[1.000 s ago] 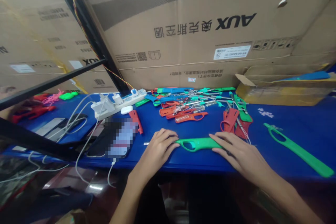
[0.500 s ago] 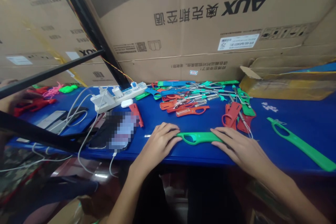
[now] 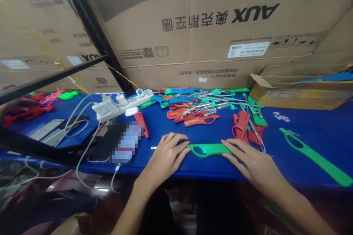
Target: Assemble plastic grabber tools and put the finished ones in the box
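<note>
A green plastic casing (image 3: 211, 149) with an oval trigger opening lies across the front of the blue table, between my two hands. My left hand (image 3: 172, 154) pinches its narrow left end. Around its wide right end are the fingers of my right hand (image 3: 244, 156). Another green casing (image 3: 317, 158) rests at the right. Behind my hands is a pile of red, blue and green casings with metal rods and thin wires, with a red casing (image 3: 201, 120) at its front. More red pieces (image 3: 242, 125) lie just beyond my right hand.
A phone (image 3: 125, 143) on a white cable, a red part (image 3: 142, 125) and a white power strip (image 3: 124, 104) are at the left. A black metal frame (image 3: 41, 145) stands there, with another person's hand behind it. An open cardboard box (image 3: 303, 93) sits at the back right.
The camera view has shifted slightly. Both hands keep the same hold on the green casing, and no other clear change shows on the table.
</note>
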`<state>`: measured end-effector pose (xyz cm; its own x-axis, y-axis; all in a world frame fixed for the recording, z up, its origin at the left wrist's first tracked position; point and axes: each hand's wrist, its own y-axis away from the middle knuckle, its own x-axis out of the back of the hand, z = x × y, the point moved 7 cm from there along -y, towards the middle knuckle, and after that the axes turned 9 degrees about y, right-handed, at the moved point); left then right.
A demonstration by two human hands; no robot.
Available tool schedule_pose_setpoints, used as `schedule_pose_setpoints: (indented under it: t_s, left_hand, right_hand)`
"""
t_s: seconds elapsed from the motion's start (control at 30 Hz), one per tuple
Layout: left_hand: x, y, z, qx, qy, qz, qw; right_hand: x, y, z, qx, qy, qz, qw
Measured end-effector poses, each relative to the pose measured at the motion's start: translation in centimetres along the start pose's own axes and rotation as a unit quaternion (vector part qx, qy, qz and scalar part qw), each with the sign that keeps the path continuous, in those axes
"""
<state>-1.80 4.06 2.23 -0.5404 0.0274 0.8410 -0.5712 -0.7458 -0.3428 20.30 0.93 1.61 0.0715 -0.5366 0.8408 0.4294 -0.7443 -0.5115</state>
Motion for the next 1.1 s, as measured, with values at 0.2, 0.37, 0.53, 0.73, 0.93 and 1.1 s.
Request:
schedule_pose_setpoints:
  t_s: [0.2, 0.37, 0.53, 0.73, 0.93, 1.1]
  left_hand:
    - [-0.1, 0.1, -0.4, 0.005, 0.005, 0.007, 1.0]
    - [-0.1, -0.1, -0.5, 0.01, 0.02, 0.01, 1.0]
    - [0.1, -0.3, -0.5, 0.003, -0.007, 0.018, 1.0]
    - [-0.1, -0.6, -0.8, 0.007, -0.031, 0.025, 0.999]
    - [-0.5, -0.5, -0.3, -0.015, -0.082, 0.034, 0.996]
    - [-0.4, -0.5, -0.6, -0.014, -0.074, 0.035, 0.997]
  right_hand:
    - [0.0, 0.0, -0.2, 0.006, -0.006, -0.013, 1.0]
    - [0.2, -0.3, -0.2, 0.008, -0.028, -0.028, 0.999]
    - [0.3, -0.7, 0.0, 0.015, -0.071, -0.039, 0.997]
    - [-0.2, -1.3, 0.4, 0.015, -0.07, -0.069, 0.995]
    - [-0.1, -2.4, -1.7, 0.057, 0.05, -0.047, 0.996]
    - [0.5, -2.4, -2.4, 0.102, 0.117, 0.04, 0.987]
